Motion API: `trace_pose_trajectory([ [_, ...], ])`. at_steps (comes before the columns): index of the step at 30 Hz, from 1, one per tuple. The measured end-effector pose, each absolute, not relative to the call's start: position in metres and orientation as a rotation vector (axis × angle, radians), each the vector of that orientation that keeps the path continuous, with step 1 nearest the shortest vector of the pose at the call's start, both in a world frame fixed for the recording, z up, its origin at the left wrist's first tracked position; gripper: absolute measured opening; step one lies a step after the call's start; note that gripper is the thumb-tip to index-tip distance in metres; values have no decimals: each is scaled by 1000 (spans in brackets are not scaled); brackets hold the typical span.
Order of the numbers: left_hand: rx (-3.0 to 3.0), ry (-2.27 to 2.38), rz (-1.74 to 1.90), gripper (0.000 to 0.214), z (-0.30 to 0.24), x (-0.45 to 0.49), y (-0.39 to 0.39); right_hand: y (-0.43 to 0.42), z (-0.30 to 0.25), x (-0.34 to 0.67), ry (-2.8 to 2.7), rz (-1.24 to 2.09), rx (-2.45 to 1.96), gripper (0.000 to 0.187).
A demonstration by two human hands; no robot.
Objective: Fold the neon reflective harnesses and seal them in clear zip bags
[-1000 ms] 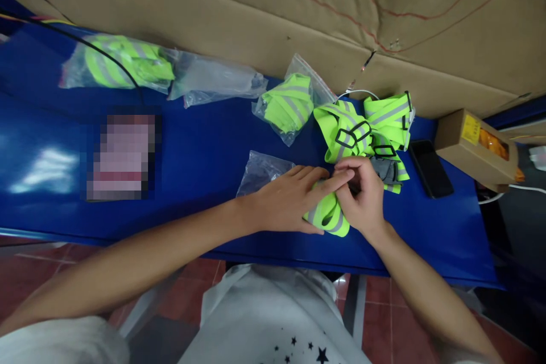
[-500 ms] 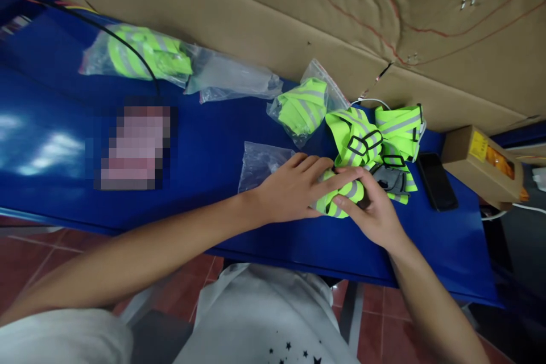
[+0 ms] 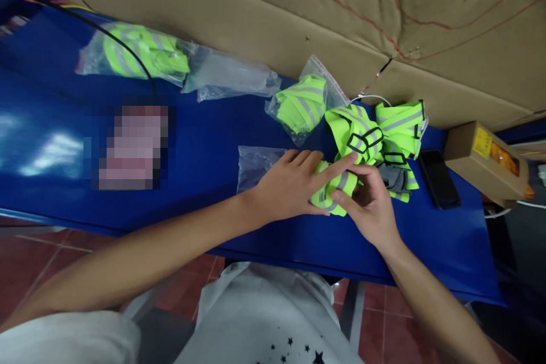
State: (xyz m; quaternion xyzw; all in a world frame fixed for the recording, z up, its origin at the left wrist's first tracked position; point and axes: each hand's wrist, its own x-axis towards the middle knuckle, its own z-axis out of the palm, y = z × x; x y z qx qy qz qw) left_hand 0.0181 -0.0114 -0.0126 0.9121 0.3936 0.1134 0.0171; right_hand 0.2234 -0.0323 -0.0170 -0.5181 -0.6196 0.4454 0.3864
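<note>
A folded lime-yellow reflective strap (image 3: 336,192) with grey stripes sits between my two hands above the blue table. My left hand (image 3: 290,185) lies over its left side, index finger stretched along the top and the other fingers partly over a clear plastic bag (image 3: 258,168) beneath. From the right, my right hand (image 3: 373,205) pinches the strap between thumb and fingers. Just beyond lie more loose reflective straps (image 3: 356,131) with black buckles, and a grey clip piece (image 3: 393,177). Part of the held strap is hidden by my fingers.
Bagged straps (image 3: 302,105) and another filled bag (image 3: 143,51) lie along the cardboard wall (image 3: 239,11), with flat clear bags (image 3: 232,74) between them. A black phone (image 3: 439,179) and a cardboard box (image 3: 486,162) are at the right. A black cable (image 3: 128,45) crosses the left side.
My right hand has shifted slightly left and its fingers have opened a little around the strap. More of the folded strap shows. My left index finger now points farther up.
</note>
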Motion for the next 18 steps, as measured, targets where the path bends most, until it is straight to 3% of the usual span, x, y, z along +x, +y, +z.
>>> trace_pose_trajectory([
  [5, 2759, 1136, 412, 105, -17, 14, -7, -32, -16, 235, -1634, 1271, -1202, 27],
  [12, 2902, 1103, 311, 113, -7, 26, -15, -33, -17, 237, -1763, 1107, -1345, 18],
  [18, 2925, 1121, 260, 108, -1, 27, -20, -35, -15, 233, -1884, 897, -1299, 23],
])
